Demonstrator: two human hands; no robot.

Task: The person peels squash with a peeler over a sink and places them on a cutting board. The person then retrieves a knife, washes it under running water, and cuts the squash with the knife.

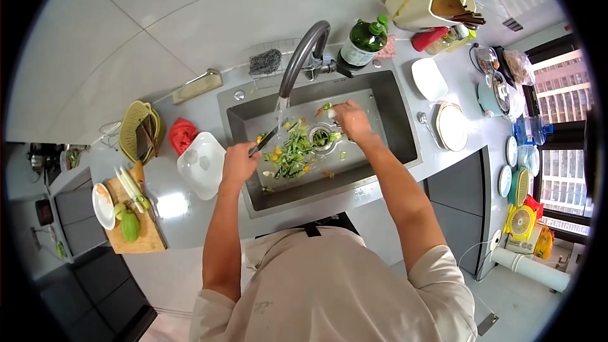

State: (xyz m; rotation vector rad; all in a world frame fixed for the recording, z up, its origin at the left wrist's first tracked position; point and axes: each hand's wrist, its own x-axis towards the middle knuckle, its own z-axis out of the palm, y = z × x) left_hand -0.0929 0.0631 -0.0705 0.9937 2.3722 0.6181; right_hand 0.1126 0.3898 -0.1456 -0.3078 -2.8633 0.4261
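Observation:
In the head view, my left hand (239, 163) is closed around the handle of a dark knife (266, 140), its blade slanting up toward the stream from the tap (303, 50). Over the right half of the grey sink (405, 133), my right hand (352, 120) has its fingers curled together. Small green and reddish vegetable bits (324, 109) show at its fingertips; what lies inside the fingers is hidden. Chopped green vegetable scraps (294, 153) with orange and yellow bits are spread on the sink floor, left of and around the drain (321, 137).
Left of the sink are a white dish (204, 158), a red cloth (182, 136), a yellow-green basket (140, 132) and a cutting board (140, 237) with vegetables. A green pump bottle (364, 44) stands behind; a white bowl (430, 79), plate (451, 128) and spoon (429, 128) lie right.

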